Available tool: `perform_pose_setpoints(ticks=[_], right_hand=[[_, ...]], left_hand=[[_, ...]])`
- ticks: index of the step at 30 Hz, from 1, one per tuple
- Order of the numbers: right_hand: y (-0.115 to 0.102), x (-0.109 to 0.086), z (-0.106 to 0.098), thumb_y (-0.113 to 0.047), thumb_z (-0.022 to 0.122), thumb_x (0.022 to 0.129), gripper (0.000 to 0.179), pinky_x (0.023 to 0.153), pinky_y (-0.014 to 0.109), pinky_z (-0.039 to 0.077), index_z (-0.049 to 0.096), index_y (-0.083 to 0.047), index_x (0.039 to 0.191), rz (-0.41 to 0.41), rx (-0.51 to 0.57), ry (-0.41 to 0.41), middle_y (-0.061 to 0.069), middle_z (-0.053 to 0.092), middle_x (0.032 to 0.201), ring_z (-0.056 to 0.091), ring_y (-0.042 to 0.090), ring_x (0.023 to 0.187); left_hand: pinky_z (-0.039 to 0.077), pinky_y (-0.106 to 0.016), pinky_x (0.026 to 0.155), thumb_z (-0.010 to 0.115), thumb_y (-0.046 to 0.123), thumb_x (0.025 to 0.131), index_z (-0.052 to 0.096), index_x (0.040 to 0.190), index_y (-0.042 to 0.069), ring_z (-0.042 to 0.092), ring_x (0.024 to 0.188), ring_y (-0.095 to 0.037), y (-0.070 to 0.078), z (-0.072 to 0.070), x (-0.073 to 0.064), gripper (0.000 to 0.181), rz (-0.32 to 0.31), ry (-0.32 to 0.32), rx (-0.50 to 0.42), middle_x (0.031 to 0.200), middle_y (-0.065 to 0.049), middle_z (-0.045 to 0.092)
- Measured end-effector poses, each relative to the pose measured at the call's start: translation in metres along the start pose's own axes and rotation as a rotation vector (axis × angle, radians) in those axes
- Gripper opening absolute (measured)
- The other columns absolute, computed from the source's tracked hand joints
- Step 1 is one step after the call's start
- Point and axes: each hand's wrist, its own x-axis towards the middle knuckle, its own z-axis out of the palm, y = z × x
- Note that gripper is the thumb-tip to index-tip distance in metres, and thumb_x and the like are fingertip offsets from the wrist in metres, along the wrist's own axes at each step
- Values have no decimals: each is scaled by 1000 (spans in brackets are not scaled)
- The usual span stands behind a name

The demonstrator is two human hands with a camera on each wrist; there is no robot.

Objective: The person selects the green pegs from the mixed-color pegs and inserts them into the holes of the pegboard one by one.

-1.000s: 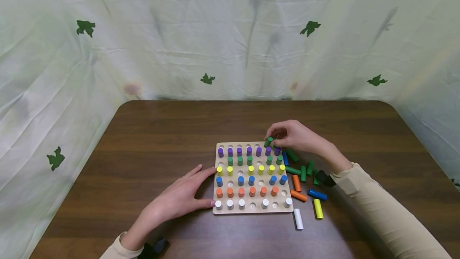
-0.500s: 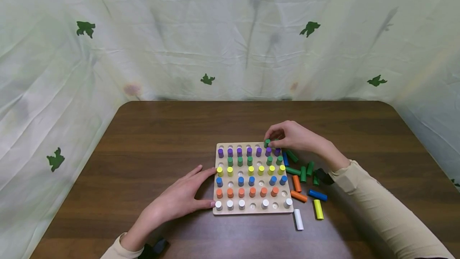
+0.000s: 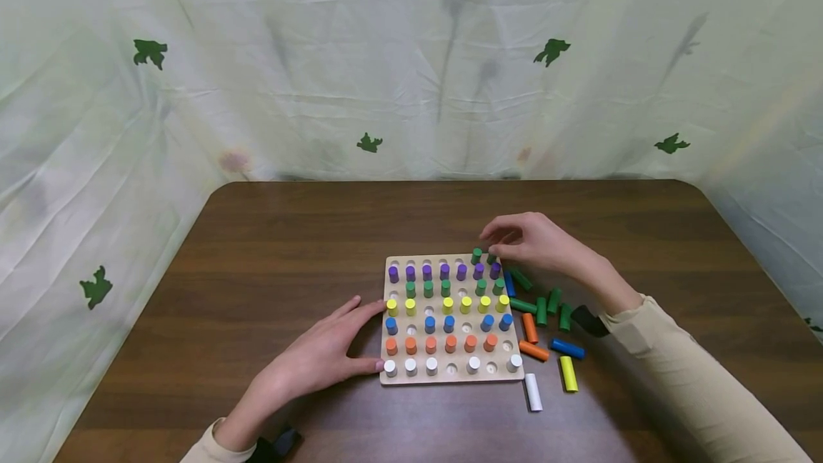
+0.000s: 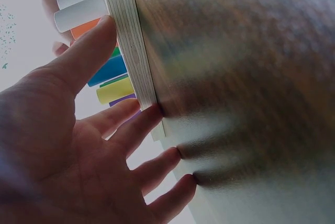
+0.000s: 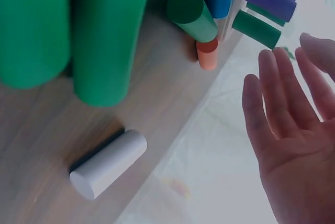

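A square wooden pegboard (image 3: 450, 380) carries rows of purple, green, yellow, blue, orange and white pegs, with some bare holes. In its farthest row stand a green peg (image 3: 476, 256) and a second green peg (image 3: 491, 259), partly hidden by my right hand (image 3: 539, 240). That hand hovers over the far right corner, its fingers extended and holding nothing in the right wrist view. My left hand (image 3: 324, 347) rests beside the board, thumb and index finger touching its left edge. In the left wrist view the other fingertips (image 4: 187, 182) reach down to the table.
Loose pegs lie right of the board: several green ones (image 3: 541, 311), an orange peg (image 3: 530, 328) and another, a blue peg (image 3: 567, 348), a yellow peg (image 3: 569, 374) and a white peg (image 3: 533, 392). Another blue peg (image 3: 509, 283) lies against the board's right edge. A pale curtain hangs behind the table.
A green peg, earlier tilted in my right fingers, now stands upright in the far row. My right hand has let it go and shifted slightly right. The left hand stays put.
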Motion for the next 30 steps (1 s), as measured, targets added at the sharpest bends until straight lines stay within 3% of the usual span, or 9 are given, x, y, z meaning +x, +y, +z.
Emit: perform_pose_setpoints(ticks=[11, 19, 30], right_hand=[[4, -24, -4, -12, 73, 89, 19, 80, 36, 55, 71, -11, 108, 27, -51, 44, -3, 69, 97, 62, 15, 87], [14, -37, -5, -11, 72, 90, 19, 79, 34, 55, 70, -10, 109, 58, -63, -6, -2, 69, 99, 63, 14, 87], [25, -41, 1, -12, 74, 88, 19, 71, 32, 53, 69, -12, 106, 107, -44, -75, -3, 67, 94, 60, 16, 81]], left_hand=[[30, -60, 108, 80, 44, 80, 45, 148, 21, 23, 146, -30, -1, 0, 0, 80, 7, 0, 13, 151, -2, 43], [30, -61, 108, 80, 45, 80, 45, 148, 21, 24, 146, -31, 0, -1, 0, 80, 15, 0, 6, 150, -3, 44], [30, -59, 109, 81, 42, 80, 45, 148, 21, 22, 147, -29, -1, 1, 1, 80, -9, -3, 14, 151, -1, 43]])
